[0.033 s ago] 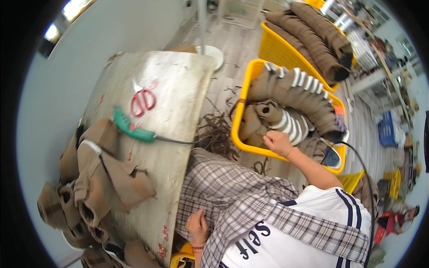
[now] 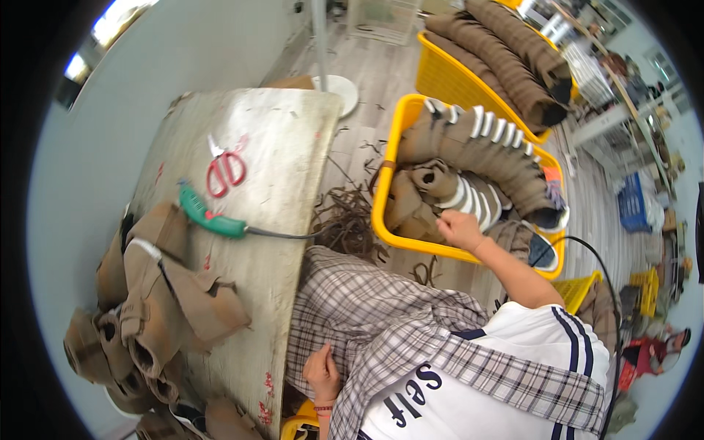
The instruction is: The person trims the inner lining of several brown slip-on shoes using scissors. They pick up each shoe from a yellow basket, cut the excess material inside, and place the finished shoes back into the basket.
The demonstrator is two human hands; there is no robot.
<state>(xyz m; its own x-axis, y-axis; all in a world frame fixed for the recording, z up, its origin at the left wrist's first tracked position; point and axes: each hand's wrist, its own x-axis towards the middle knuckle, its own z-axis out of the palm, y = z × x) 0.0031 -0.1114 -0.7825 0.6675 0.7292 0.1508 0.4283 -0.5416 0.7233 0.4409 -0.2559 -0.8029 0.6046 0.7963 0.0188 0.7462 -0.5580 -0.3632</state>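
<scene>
My right hand (image 2: 460,229) is a closed fist over the near rim of a yellow basket (image 2: 433,251); nothing shows in it. Just beyond it lie brown boot uppers (image 2: 484,145), several nested in a curved row with white edges showing. My left hand (image 2: 323,372) is curled closed above my plaid apron (image 2: 374,297), by the table's edge, with nothing visible in it. On the worn table (image 2: 271,139) lie red-handled scissors (image 2: 224,173) and a green corded hand tool (image 2: 211,214), both apart from my hands. More brown uppers (image 2: 154,308) are heaped at the table's left.
Dark strip scraps (image 2: 345,220) litter the floor between table and basket. A second yellow basket (image 2: 447,72) with long stacked brown rolls stands behind. A black cable (image 2: 601,271) arcs at the right. A white pole (image 2: 319,44) on a round base rises beyond the table.
The whole view has shifted slightly, so table and baskets sit a little further left. Both hands keep nearly the same closed pose and place.
</scene>
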